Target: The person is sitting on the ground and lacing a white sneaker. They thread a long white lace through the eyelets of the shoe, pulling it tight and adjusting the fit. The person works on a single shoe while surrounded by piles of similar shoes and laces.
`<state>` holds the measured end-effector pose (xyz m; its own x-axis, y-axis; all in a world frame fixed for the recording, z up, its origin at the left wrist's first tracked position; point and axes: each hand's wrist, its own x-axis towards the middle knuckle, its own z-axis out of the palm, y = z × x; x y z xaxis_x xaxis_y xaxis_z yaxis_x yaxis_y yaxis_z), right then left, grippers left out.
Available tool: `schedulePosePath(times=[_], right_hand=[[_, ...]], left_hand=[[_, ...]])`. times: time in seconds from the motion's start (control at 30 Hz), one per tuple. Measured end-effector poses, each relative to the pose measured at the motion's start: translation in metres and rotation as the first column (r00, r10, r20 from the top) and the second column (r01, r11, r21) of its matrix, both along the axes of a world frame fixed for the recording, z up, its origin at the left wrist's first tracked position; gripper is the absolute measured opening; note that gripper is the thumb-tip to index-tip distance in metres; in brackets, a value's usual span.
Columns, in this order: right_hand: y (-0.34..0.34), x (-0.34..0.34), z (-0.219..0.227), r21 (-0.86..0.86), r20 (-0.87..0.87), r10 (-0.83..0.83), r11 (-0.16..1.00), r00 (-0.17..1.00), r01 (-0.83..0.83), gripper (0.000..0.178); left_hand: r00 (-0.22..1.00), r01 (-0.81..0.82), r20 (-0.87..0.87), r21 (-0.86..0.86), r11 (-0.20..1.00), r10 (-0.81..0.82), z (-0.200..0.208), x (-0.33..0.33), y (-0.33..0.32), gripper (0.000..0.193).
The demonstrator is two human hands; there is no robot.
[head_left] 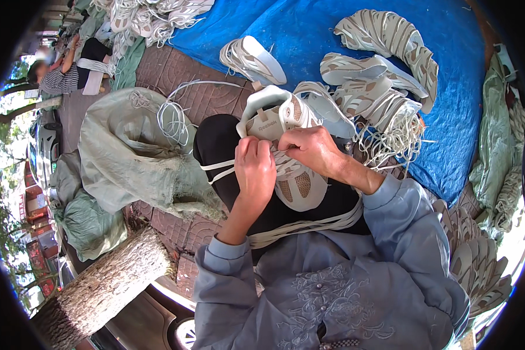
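A white and beige sneaker rests across my dark-trousered lap, its padded collar pointing away from me and its toe toward me. Both hands are at its lacing. My left hand is closed in a pinch, with a white shoelace running out to its left over my knee. Against the lace rows, my right hand pinches with thumb and forefinger. The lace between the fingertips is mostly hidden. More white laces lie in a bundle over my thighs.
Several sneakers lie in rows on a blue tarp, near a tangle of laces. A pale sack and a tree trunk are at left. More shoes are stacked at right. Another person sits far left.
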<state>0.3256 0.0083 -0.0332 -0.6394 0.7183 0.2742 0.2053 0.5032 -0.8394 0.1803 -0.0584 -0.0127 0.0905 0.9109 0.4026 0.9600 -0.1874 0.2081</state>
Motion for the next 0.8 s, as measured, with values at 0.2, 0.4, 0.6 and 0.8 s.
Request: schedulePosePath(times=[0.2,0.4,0.6,0.8], right_hand=[[0.002,0.000,0.002,-0.107,-0.019,0.007,0.994,1.000,-0.009,0.013],[0.000,0.003,0.003,-0.143,-0.071,-0.003,0.990,0.997,-0.007,0.013],[-0.001,0.007,0.003,-0.283,-0.098,-0.022,0.959,0.995,-0.007,0.012],[0.000,0.010,0.002,-0.411,-0.151,-0.051,0.912,0.987,-0.016,0.010]], left_hand=[[0.996,-0.045,-0.077,-0.014,0.999,0.043,0.002,0.008,-0.001,0.018],[0.996,-0.029,0.082,-0.039,0.999,0.032,0.003,-0.002,0.004,0.016],[0.993,0.024,0.114,0.031,0.999,-0.027,-0.001,0.001,0.008,0.017],[0.994,0.092,0.055,0.067,0.994,-0.096,0.001,0.010,0.015,0.020]])
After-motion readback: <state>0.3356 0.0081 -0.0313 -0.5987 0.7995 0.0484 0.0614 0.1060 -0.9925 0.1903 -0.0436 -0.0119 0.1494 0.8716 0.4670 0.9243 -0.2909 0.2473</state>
